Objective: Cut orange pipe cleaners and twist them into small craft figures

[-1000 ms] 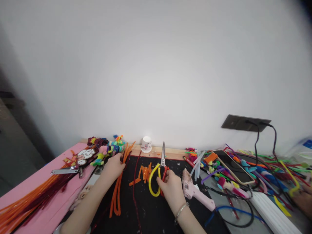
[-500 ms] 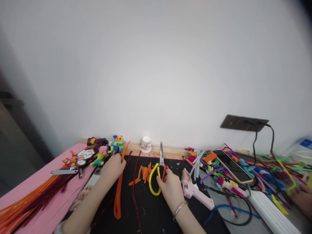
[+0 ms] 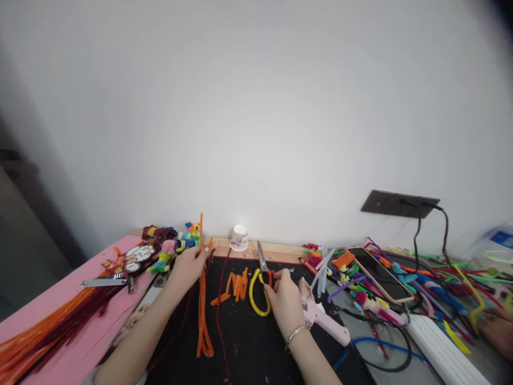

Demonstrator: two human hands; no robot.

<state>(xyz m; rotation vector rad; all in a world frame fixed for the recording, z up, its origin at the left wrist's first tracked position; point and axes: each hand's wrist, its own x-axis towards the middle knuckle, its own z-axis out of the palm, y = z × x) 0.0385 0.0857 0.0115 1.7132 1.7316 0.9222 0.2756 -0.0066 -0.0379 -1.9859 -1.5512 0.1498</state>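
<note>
My left hand (image 3: 189, 266) is closed around a few long orange pipe cleaners (image 3: 202, 321), whose lower ends hang over the black mat. In my right hand (image 3: 284, 297) is a pair of scissors (image 3: 262, 262) with one yellow and one red handle loop, the blades pointing up and away from me. My right fingers wrap the red loop. Between the hands lie short orange pipe cleaner pieces (image 3: 239, 286), some bent in zigzags. A thin dark red pipe cleaner (image 3: 220, 321) runs lengthwise along the mat beside them.
A white paper cup (image 3: 239, 238) stands upside down by the wall. Right of my hand lies a pink glue gun (image 3: 326, 322), then a phone (image 3: 380, 274), a white power strip (image 3: 444, 347) and cables. Orange and red pipe cleaner bundles (image 3: 52, 337) cover the pink board. Another person's hand (image 3: 497, 329) shows far right.
The orange pipe cleaners in my left hand have shifted slightly right, and one end now sticks up higher. The scissors have turned, their tips leaning further left.
</note>
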